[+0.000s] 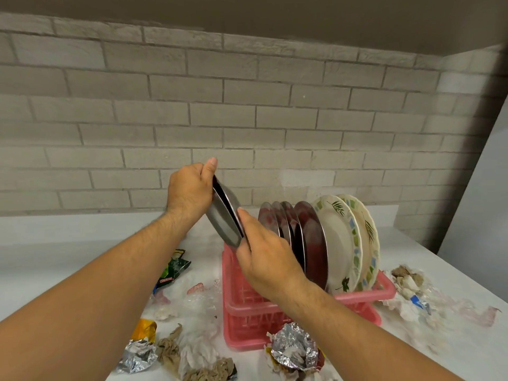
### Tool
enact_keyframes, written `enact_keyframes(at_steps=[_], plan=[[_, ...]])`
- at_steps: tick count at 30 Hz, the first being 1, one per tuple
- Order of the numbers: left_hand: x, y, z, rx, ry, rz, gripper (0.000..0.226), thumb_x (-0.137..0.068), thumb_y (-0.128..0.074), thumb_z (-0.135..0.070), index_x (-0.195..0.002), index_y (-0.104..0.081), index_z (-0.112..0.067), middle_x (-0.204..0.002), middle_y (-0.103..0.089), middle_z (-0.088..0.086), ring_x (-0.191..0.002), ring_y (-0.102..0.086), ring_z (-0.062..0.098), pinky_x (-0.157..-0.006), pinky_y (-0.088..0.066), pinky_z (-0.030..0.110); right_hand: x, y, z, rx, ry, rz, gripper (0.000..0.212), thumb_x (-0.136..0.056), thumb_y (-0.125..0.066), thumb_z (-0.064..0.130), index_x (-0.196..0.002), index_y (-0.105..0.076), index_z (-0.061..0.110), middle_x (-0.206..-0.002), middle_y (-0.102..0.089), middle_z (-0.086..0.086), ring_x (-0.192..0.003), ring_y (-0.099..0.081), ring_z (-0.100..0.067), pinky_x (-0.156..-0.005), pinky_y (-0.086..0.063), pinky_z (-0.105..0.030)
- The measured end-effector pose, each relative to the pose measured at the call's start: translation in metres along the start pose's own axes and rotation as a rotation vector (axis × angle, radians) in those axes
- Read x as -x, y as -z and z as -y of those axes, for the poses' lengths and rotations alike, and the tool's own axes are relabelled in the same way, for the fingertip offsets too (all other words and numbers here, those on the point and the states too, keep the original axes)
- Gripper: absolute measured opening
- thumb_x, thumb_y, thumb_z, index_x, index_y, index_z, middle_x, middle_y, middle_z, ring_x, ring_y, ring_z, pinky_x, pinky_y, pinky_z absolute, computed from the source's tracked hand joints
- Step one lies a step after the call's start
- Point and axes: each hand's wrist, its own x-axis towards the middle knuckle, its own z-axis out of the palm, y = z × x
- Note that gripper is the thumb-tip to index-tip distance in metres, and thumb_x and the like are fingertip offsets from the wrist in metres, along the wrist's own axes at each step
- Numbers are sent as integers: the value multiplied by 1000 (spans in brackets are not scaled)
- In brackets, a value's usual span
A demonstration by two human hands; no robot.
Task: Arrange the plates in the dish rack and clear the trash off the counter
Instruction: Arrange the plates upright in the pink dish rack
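Our left hand [189,191] and right hand [264,251] grip the rim of the round steel plate [224,215], tilted above the pink plastic dish rack [247,312]; it may miss the slot and slip.

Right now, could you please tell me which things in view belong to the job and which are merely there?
Job: held steel plate, left hand, right hand, pink dish rack, racked steel plates, floral plates, foil ball, green wrapper, crumpled paper.
Merely there: brick wall, white panel.
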Motion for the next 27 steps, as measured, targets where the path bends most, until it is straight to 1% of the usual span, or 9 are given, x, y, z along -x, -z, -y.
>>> enact_keyframes(at_steps=[3, 5, 8, 10, 13, 15, 17, 23, 27], plan=[[-3, 1, -4, -47, -58, 16, 54, -99, -38, -46, -69, -60, -7, -64, -63, 12, -64, -61, 28, -61, -51, 38, -11, 17, 0, 53, -63, -61, 54, -100, -33, 17, -152, -17, 16, -103, -65, -8, -82, -60, -23, -76, -51, -39], [-2, 1, -5, -103, -100, 45, 45, -99, -40, -43, -73, -61, -12, -66, -63, 8, -65, -61, 24, -58, -48, 33, -21, 27, 0, 164, -105, -92, 55, -101, -34, 18, -152, -13, 14, -89, -63, -5, -71, -59, -23, -68, -52, -37], [1, 2, -3, -160, -97, 91, 27, -97, -48, -33, -84, -62, -14, -71, -61, 3, -64, -54, 14, -52, -36, 24, -37, 38, 1, 286, -101, -121, 62, -100, -38, 15, -153, -5, 16, -106, -63, -8, -73, -59, -23, -64, -50, -37], [3, 4, -1, -163, -89, 108, 17, -94, -52, -28, -87, -62, -15, -73, -61, 2, -65, -53, 12, -52, -37, 23, -47, 42, 3, 350, -116, -82, 68, -97, -41, 11, -152, -2, 22, -110, -61, -9, -75, -59, -24, -61, -47, -36], [4, 7, -2, -145, -97, 122, 13, -91, -53, -24, -89, -63, -16, -77, -63, 3, -70, -57, 15, -56, -44, 26, -61, 41, 5, 427, -175, 1, 73, -94, -45, 7, -153, -5, 23, -95, -61, -7, -68, -53, -21, -57, -44, -34], [5, 9, -3, -133, -111, 121, 12, -90, -52, -23, -89, -63, -16, -78, -64, 2, -72, -58, 17, -60, -48, 29, -69, 38, 7, 479, -208, 56, 74, -93, -47, 5, -153, -7, 19, -77, -53, -4, -59, -46, -18, -53, -40, -33], [6, 11, -4, -117, -125, 117, 12, -89, -52, -21, -90, -63, -17, -80, -64, 1, -75, -59, 17, -62, -48, 27, -74, 32, 8, 510, -219, 89, 73, -92, -50, 4, -152, -10, 15, -70, -44, -2, -60, -43, -18, -56, -38, -34], [10, 9, -2, -76, -147, 123, 14, -91, -51, -15, -94, -65, -17, -77, -63, -1, -65, -54, 10, -54, -39, 20, -74, 10, -2, 521, -224, 137, 71, -88, -56, 1, -148, -19, 7, -77, -54, -7, -68, -51, -23, -59, -41, -36], [11, 8, 4, -70, -143, 121, 15, -91, -51, -15, -94, -65, -17, -75, -62, -2, -63, -52, 8, -53, -37, 19, -73, -3, -10, 539, -235, 161, 74, -88, -59, 5, -149, -17, 4, -98, -66, -13, -88, -62, -31, -66, -42, -38]])
